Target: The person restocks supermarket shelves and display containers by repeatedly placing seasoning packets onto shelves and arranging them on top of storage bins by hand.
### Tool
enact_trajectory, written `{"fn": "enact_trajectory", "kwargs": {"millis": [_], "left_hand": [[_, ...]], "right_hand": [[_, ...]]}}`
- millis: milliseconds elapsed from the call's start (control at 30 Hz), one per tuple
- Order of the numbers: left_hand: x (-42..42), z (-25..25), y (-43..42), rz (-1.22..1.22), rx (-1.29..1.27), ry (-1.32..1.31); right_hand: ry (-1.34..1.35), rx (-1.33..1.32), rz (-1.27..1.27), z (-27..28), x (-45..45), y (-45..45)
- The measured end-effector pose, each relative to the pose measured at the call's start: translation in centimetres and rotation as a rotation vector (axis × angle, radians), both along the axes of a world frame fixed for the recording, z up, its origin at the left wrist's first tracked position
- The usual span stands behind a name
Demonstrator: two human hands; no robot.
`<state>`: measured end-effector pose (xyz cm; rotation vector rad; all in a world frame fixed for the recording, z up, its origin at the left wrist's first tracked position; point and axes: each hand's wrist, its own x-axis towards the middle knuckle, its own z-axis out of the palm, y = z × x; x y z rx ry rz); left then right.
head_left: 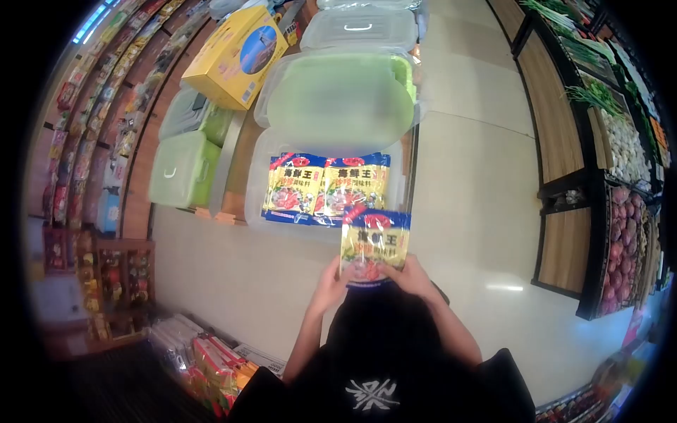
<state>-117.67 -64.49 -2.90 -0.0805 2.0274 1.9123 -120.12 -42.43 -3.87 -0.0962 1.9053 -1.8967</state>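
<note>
Between my two hands is a yellow and blue seasoning packet (374, 240), held upright close in front of my body. My left hand (330, 280) grips its lower left edge. My right hand (411, 273) closes on the lower right edge, the thumb lying over the front. Just beyond, two side-by-side piles of matching seasoning packets (293, 187) rest on a translucent plastic lid (255, 204). The held packet overlaps the near right corner of the piles. Behind the lid stands a green plastic bin (338, 77), partly covered by a blurred clear lid.
A yellow box (236, 60) sits on bins at the left, above a lidded green bin (180, 169). Shelves of packaged goods (106, 120) line the far left. Produce stands with garlic (620, 141) and onions (618, 247) run along the right, across a tiled floor (472, 190).
</note>
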Motion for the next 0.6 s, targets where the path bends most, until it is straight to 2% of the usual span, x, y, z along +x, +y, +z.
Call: {"fn": "enact_trajectory", "kwargs": {"millis": [67, 100, 133, 167, 233, 267, 333, 433, 467, 567, 600], "left_hand": [[-2.7, 1.7, 0.0, 0.114, -0.149, 0.074], [-4.3, 1.8, -0.5, 0.168, -0.179, 0.140], [-5.8, 2.0, -1.1, 0.221, -0.207, 0.206], [-7.5, 2.0, -1.7, 0.271, -0.347, 0.275], [-10.2, 1.5, -2.8, 0.372, -0.623, 0.416], [-10.5, 0.9, -3.4, 0.358, -0.710, 0.382], [-11.8, 0.4, -4.2, 0.326, -0.884, 0.321], [-11.8, 2.1, -3.4, 0.302, -0.996, 0.424], [-12.1, 2.7, -2.9, 0.316, -1.001, 0.490], [-13.5, 6.1, -1.3, 0.275, -0.444, 0.372], [-14.0, 6.0, -1.3, 0.222, -0.178, 0.353]], "right_hand": [[0.024, -0.042, 0.010, 2.2, -3.5, -1.3], [0.000, -0.048, 0.005, 1.2, -5.0, -2.2], [0.071, -0.096, -0.106, 2.0, -6.3, -3.4], [0.086, -0.085, -0.166, 1.6, -7.8, -4.6], [-0.035, -0.297, -0.309, -0.6, -9.8, -7.1], [-0.020, -0.127, -0.298, -1.7, -10.6, -7.3], [0.046, -0.050, -0.228, -3.2, -11.4, -7.0], [0.137, -0.009, -0.188, -5.3, -11.9, -7.2], [0.141, 0.013, -0.195, -5.2, -11.7, -7.2], [0.226, 0.064, -0.206, -4.6, -11.6, -7.8], [0.264, 0.077, -0.198, -4.1, -11.5, -8.1]]}}
